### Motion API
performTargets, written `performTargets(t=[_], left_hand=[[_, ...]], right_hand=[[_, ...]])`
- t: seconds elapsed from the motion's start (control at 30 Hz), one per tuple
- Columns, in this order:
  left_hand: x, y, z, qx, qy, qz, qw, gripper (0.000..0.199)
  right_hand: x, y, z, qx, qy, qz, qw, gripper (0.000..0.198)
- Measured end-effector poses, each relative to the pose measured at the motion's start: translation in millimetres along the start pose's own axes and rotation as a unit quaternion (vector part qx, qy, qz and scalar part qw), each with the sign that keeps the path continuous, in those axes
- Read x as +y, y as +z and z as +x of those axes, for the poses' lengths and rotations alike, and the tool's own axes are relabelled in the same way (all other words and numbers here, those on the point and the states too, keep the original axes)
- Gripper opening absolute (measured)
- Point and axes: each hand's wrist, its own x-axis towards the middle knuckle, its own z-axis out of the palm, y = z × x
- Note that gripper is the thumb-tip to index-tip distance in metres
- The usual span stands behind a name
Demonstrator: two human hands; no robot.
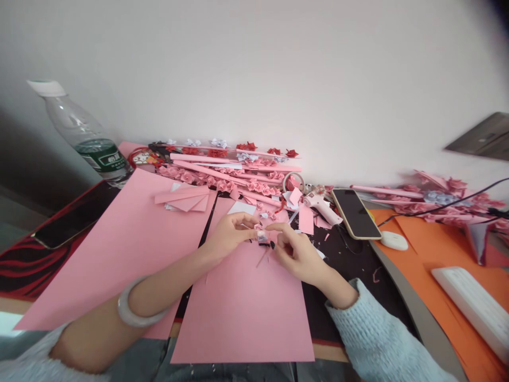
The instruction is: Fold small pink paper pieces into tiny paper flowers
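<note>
My left hand (234,233), with a pale bangle on its wrist, pinches a small folded pink paper piece (258,227) between thumb and fingers. My right hand (296,253) is close beside it, index finger reaching to the same piece and the other fingers curled. Whether the right fingers grip anything is hidden. A small dark and shiny item (263,240) shows just under the fingertips; its kind is unclear. Both hands are above a pink paper sheet (246,313). A thin strip (261,258) lies on that sheet below the fingers.
Paper flower stems (222,170) line the wall. A glue gun (323,206), tape roll (293,182) and phone (357,214) lie beyond my right hand. Left are a water bottle (85,132), another pink sheet (131,254) and a second phone (73,217). Orange paper (421,265) lies right.
</note>
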Motion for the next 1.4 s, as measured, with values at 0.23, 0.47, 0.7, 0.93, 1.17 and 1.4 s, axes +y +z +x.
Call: performTargets(t=[0.23, 0.47, 0.7, 0.93, 1.17, 1.4], left_hand=[[0.7, 0.2, -0.5, 0.001, -0.004, -0.001, 1.000, 0.025], [-0.5, -0.3, 0.2, 0.000, -0.001, -0.002, 1.000, 0.026], [-0.2, -0.1, -0.3, -0.001, -0.002, -0.001, 1.000, 0.025], [-0.4, -0.1, -0.2, 0.001, -0.001, 0.000, 1.000, 0.026], [-1.3, 2.6, -2.8, -0.028, -0.010, 0.017, 0.999, 0.023], [0.2, 6.5, -4.5, -0.069, -0.012, 0.037, 0.997, 0.023]], right_hand=[[0.1, 0.1, 0.2, 0.000, 0.001, 0.000, 1.000, 0.037], [-0.2, -0.5, 0.2, -0.003, 0.004, -0.003, 1.000, 0.038], [-0.2, -0.4, 0.5, 0.001, 0.000, -0.002, 1.000, 0.037], [1.1, 1.3, -0.3, 0.013, -0.001, 0.004, 1.000, 0.035], [4.0, 2.1, -0.7, 0.111, 0.024, 0.007, 0.993, 0.023], [4.8, 2.9, -1.3, 0.097, 0.024, -0.004, 0.995, 0.019]])
